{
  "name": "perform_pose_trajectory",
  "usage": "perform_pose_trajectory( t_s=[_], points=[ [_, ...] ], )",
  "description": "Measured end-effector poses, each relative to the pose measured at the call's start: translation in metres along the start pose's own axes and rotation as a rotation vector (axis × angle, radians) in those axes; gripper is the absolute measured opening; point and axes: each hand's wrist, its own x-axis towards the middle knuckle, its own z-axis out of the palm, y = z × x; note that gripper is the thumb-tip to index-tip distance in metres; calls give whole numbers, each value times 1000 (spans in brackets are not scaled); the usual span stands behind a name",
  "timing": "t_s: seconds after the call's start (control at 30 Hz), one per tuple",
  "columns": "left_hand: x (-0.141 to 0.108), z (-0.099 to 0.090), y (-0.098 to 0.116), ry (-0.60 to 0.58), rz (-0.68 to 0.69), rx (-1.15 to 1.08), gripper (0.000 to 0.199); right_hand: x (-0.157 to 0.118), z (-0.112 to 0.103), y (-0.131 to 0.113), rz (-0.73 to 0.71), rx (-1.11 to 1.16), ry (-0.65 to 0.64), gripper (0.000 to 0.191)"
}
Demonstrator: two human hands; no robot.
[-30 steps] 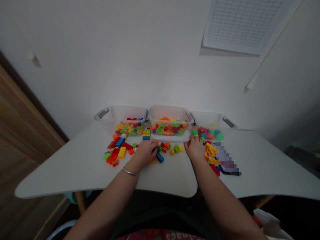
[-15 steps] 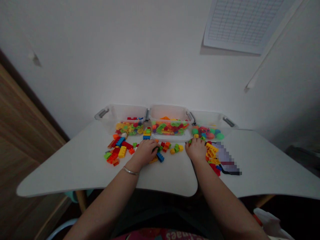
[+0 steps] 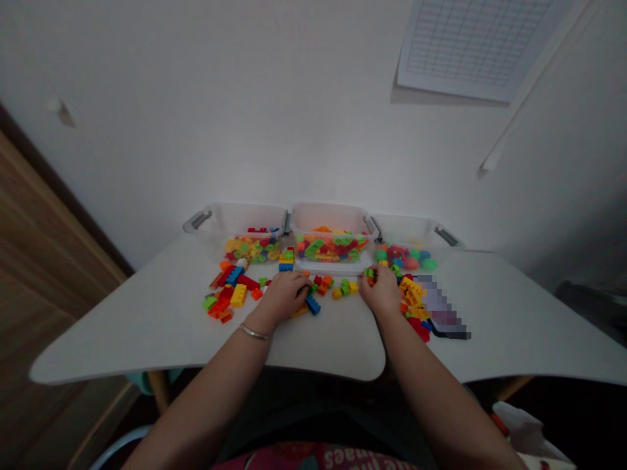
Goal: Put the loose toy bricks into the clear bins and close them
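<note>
Item 1: small green brick (image 3: 370, 275), located between the thumb and fingers of the right hand (image 3: 383, 291), at that hand's far left edge; grip narrow, closed around the brick. The right hand was the nearer; the left hand (image 3: 284, 297) was placed well apart. The middle bin (image 3: 330, 219) lay beyond the brick, to its far left. The brick's long axis was hidden by the fingers. Light green, glossy plastic was noted, with orange showing beside it.

Item 2: blue brick (image 3: 312, 305), studded, oblong, located on the tabletop (image 3: 333, 352) just right of the left hand. Its long axis was slanted from far left to near right. The left-hand fingers were curled; whether anything was held could not be told.

Item 3: green-and-yellow bricks (image 3: 345, 288), grouped between the 2 hands.

Item 4: yellow bricks (image 3: 413, 292), heaped just right of the right hand.
</note>
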Motion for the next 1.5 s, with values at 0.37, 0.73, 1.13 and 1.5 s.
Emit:
perform_pose_trajectory(
  t_s=[0.37, 0.73, 1.13, 1.5],
  points=[
    [1, 1, -1, -15, -4, 10, 21, 3, 9, -16, -32, 536, 104, 25],
    [1, -1, 2, 17, 9, -4, 25, 7, 26, -45, -364, 472, -193, 22],
    [0, 0, 1, 21, 22, 13, 22, 1, -3, -15, -136, -97, 137, 31],
    [0, 0, 0, 17, 27, -1, 22, -3, 1, -3, -34, -360, 48, 42]
  ],
)
